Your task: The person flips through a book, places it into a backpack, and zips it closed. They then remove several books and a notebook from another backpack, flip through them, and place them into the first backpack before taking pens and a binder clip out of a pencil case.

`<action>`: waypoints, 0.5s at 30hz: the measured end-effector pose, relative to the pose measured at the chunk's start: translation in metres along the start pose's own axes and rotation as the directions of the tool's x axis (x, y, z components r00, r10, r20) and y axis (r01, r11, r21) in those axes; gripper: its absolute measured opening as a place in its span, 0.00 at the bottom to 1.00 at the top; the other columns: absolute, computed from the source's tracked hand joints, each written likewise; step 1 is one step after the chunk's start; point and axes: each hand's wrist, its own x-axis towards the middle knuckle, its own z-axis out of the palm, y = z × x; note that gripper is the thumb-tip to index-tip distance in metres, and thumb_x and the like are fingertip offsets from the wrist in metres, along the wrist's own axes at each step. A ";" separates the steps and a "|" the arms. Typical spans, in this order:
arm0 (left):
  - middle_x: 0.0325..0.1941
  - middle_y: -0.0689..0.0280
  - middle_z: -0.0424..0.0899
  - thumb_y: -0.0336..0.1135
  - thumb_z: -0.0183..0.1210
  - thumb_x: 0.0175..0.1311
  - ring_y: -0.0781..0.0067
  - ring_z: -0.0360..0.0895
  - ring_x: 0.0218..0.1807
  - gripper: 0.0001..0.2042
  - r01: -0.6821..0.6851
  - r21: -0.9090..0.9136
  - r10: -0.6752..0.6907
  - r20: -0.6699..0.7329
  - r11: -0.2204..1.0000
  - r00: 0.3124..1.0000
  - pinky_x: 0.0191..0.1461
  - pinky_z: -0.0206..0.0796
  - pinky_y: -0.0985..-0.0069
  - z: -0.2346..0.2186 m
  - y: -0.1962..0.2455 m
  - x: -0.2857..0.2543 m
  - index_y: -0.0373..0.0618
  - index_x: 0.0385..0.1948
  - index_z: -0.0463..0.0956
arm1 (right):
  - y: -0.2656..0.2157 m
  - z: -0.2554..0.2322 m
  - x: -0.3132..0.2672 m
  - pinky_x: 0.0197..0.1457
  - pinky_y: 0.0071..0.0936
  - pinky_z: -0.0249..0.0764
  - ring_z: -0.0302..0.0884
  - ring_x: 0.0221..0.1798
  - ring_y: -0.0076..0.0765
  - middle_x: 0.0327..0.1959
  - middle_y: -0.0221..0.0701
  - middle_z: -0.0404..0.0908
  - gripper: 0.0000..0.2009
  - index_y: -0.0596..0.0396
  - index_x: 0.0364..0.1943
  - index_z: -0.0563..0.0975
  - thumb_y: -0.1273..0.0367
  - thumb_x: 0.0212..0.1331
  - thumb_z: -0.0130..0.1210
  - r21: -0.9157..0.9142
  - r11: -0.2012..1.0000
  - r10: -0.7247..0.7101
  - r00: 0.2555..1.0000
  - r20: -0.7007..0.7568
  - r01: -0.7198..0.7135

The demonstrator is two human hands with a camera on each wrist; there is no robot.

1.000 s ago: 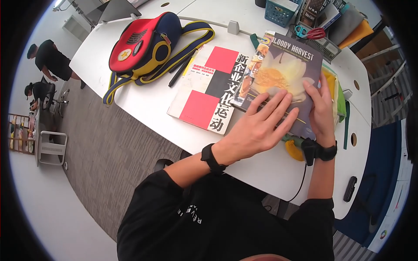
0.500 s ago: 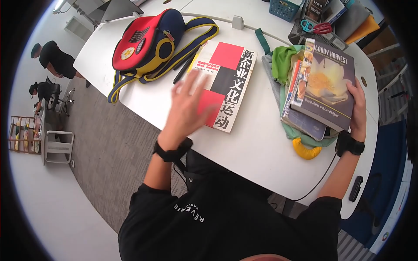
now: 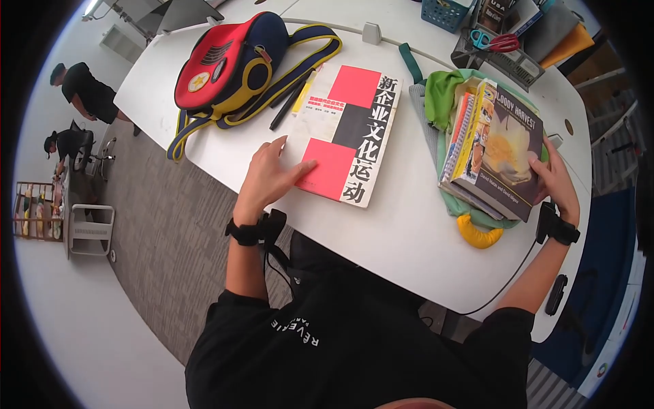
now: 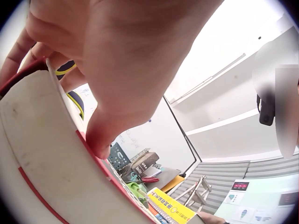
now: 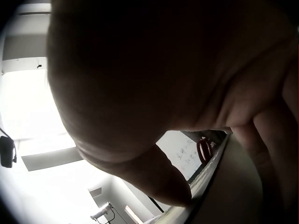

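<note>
My left hand (image 3: 269, 176) grips the near left edge of a thick paperback (image 3: 332, 123) with red and black squares and large Chinese characters. Its thumb rests on the cover, and in the left wrist view the fingers reach round the thick edge. Over on the right, my right hand (image 3: 557, 183) holds the dark "Bloody Harvest" book (image 3: 507, 140) by its right side, thumb on the cover. That book lies on a stack with a spiral-bound notebook (image 3: 455, 146) and a yellow edge showing, above a green bag (image 3: 443, 102). The right wrist view is dark; the fingers run along the book's side.
A red and navy backpack (image 3: 228, 65) with yellow-trimmed straps sits at the back left, a black pen (image 3: 288, 105) beside it. At the back right stand a blue basket (image 3: 443, 15) and a mesh organizer (image 3: 501, 61) with scissors (image 3: 496, 42). A cable (image 3: 507, 276) trails from the right wrist.
My left hand has left the "Bloody Harvest" book, moved left and taken hold of the Chinese paperback's edge. My right hand has shifted right, lowering "Bloody Harvest" onto the stack.
</note>
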 end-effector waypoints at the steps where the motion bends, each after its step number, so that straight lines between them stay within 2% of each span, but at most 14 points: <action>1: 0.46 0.39 0.82 0.56 0.71 0.52 0.46 0.80 0.50 0.41 -0.001 0.004 0.001 0.000 1.000 1.000 0.56 0.71 0.60 -0.002 0.002 0.001 0.21 0.55 0.73 | -0.004 0.001 -0.003 0.15 0.20 0.69 0.74 0.13 0.26 0.23 0.34 0.79 0.36 0.53 0.75 0.56 0.57 0.66 0.56 0.004 1.000 0.000 1.000 0.000 0.000; 3: 0.39 0.42 0.84 0.57 0.72 0.50 0.47 0.83 0.44 0.42 0.065 0.027 -0.068 0.131 0.998 0.989 0.51 0.74 0.61 -0.007 0.009 0.005 0.20 0.53 0.73 | -0.020 0.001 -0.011 0.15 0.19 0.70 0.74 0.12 0.27 0.20 0.32 0.77 0.37 0.53 0.75 0.55 0.58 0.66 0.56 -0.147 0.987 0.056 0.997 -0.049 -0.063; 4: 0.39 0.42 0.84 0.57 0.72 0.50 0.47 0.83 0.44 0.42 0.065 0.029 -0.069 0.130 0.997 0.989 0.51 0.74 0.61 -0.010 0.012 0.004 0.20 0.53 0.73 | -0.029 0.001 -0.015 0.15 0.19 0.70 0.74 0.12 0.27 0.20 0.32 0.77 0.37 0.53 0.75 0.55 0.58 0.66 0.56 -0.145 0.988 0.055 0.997 -0.048 -0.061; 6: 0.34 0.46 0.86 0.56 0.73 0.50 0.53 0.85 0.37 0.40 0.113 -0.037 -0.103 0.202 0.993 0.974 0.44 0.75 0.64 -0.014 0.018 0.003 0.21 0.50 0.75 | -0.046 0.002 -0.026 0.18 0.18 0.73 0.77 0.15 0.26 0.22 0.35 0.80 0.35 0.52 0.75 0.57 0.60 0.66 0.56 -0.234 0.971 -0.001 0.974 -0.225 -0.053; 7: 0.34 0.46 0.86 0.56 0.73 0.50 0.53 0.85 0.37 0.40 0.113 -0.038 -0.103 0.204 0.993 0.973 0.44 0.75 0.64 -0.011 0.015 0.003 0.21 0.50 0.75 | -0.051 0.003 -0.031 0.18 0.18 0.73 0.77 0.15 0.26 0.22 0.35 0.80 0.35 0.52 0.75 0.57 0.60 0.66 0.56 -0.235 0.971 0.001 0.974 -0.226 -0.055; 8: 0.35 0.46 0.86 0.55 0.73 0.50 0.57 0.85 0.36 0.39 0.130 -0.098 -0.109 0.197 0.987 0.974 0.43 0.76 0.66 -0.007 0.008 0.003 0.22 0.50 0.75 | -0.055 0.005 -0.037 0.21 0.18 0.74 0.78 0.17 0.25 0.24 0.35 0.81 0.33 0.53 0.74 0.59 0.61 0.67 0.55 -0.100 0.987 -0.141 0.971 -0.192 0.124; 9: 0.35 0.47 0.87 0.54 0.74 0.50 0.60 0.86 0.36 0.38 0.145 -0.156 -0.114 0.189 0.977 0.975 0.43 0.76 0.69 -0.005 0.005 0.003 0.22 0.50 0.76 | -0.060 0.009 -0.043 0.24 0.18 0.76 0.80 0.20 0.25 0.25 0.35 0.82 0.32 0.54 0.74 0.60 0.63 0.67 0.54 0.043 0.954 -0.284 0.942 -0.181 0.296; 10: 0.35 0.47 0.87 0.54 0.74 0.50 0.60 0.86 0.36 0.38 0.141 -0.153 -0.111 0.191 0.978 0.975 0.43 0.76 0.69 -0.005 0.006 0.002 0.22 0.50 0.76 | -0.068 0.016 -0.050 0.24 0.18 0.76 0.80 0.20 0.25 0.25 0.35 0.82 0.32 0.54 0.74 0.60 0.63 0.67 0.54 0.045 0.955 -0.281 0.942 -0.184 0.294; 12: 0.36 0.51 0.87 0.52 0.74 0.51 0.65 0.86 0.38 0.37 0.146 -0.243 -0.104 0.174 0.959 0.979 0.45 0.76 0.72 -0.006 0.009 0.000 0.23 0.51 0.75 | -0.087 0.034 -0.063 0.31 0.19 0.79 0.83 0.26 0.27 0.28 0.36 0.84 0.29 0.58 0.72 0.62 0.68 0.67 0.53 0.244 0.884 -0.411 0.912 -0.003 0.399; 13: 0.36 0.51 0.87 0.52 0.74 0.51 0.65 0.86 0.38 0.37 0.141 -0.240 -0.100 0.174 0.961 0.980 0.45 0.76 0.72 -0.005 0.008 0.000 0.23 0.51 0.75 | -0.093 0.045 -0.066 0.31 0.19 0.79 0.83 0.26 0.27 0.28 0.36 0.84 0.29 0.58 0.72 0.62 0.68 0.67 0.53 0.247 0.883 -0.410 0.912 -0.008 0.399; 15: 0.39 0.53 0.87 0.50 0.74 0.53 0.67 0.86 0.41 0.36 0.198 -0.414 -0.088 0.269 0.889 0.959 0.48 0.76 0.73 -0.004 0.004 0.001 0.24 0.52 0.74 | -0.100 0.068 -0.067 0.38 0.21 0.81 0.86 0.33 0.30 0.35 0.40 0.85 0.30 0.60 0.72 0.61 0.72 0.66 0.54 0.408 0.844 -0.439 0.885 0.155 0.348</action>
